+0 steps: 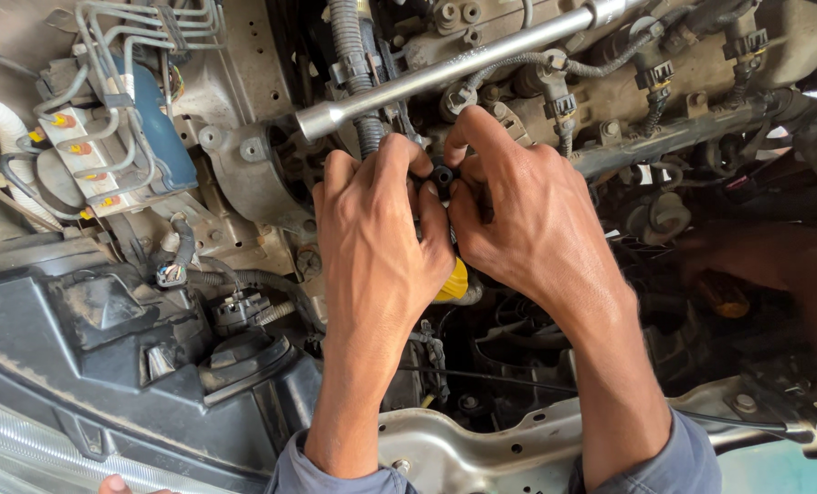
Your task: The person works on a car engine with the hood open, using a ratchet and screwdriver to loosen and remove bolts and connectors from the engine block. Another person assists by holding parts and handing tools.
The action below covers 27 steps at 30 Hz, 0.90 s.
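View down into an engine bay. Just above the frame's centre, the left hand (376, 233) and right hand (523, 215) meet, fingertips of both pinched closed on a small black part (442, 176) between them. It sits at the tips of both grips, equally near each. A long silver socket wrench (454, 66) slants above the hands, lower left to upper right, untouched.

Even daylight falls from above on an engine bay, the left hand (378, 233) and right hand (527, 220) sharply in focus; a steel tube (454, 66) shows mild glare, the right side sinks into deep shadow, and the lower corners look perhaps slightly soft
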Tool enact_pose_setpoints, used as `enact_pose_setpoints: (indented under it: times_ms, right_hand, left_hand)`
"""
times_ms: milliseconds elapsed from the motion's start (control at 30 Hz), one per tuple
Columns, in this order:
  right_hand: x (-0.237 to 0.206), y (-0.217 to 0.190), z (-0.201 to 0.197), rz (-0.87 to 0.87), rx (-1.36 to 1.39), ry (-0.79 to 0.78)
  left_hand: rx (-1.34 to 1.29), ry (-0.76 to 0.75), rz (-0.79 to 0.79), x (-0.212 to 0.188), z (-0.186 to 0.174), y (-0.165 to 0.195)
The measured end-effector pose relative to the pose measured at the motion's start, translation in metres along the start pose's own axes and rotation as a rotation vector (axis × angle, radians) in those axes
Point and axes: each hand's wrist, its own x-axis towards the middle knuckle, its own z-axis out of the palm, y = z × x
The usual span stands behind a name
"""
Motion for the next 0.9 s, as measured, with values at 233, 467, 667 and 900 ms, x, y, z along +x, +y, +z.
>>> enact_pose_setpoints:
  times_ms: [233, 467, 667, 900]
  right_hand:
    - [0.0008, -0.0001, -0.0003, 0.001, 0.015, -0.002]
    - [0.0020, 0.0002, -0.0001, 0.000, 0.004, -0.009]
    - [0.0016, 0.0001, 0.0006, 0.007, -0.003, -0.018]
    - [0.0048, 0.0079, -0.0004, -0.019, -0.009, -0.057]
  left_hand:
    - [-0.005, -0.005, -0.009, 0.0003, 0.0005, -0.0006]
    - [-0.020, 0.014, 0.012, 0.0006, -0.0006, -0.0006]
    - [-0.039, 0.032, 0.026, 0.0023, -0.0015, 0.0000]
    - [-0.021, 0.023, 0.028, 0.0018, -0.0025, 0.0000]
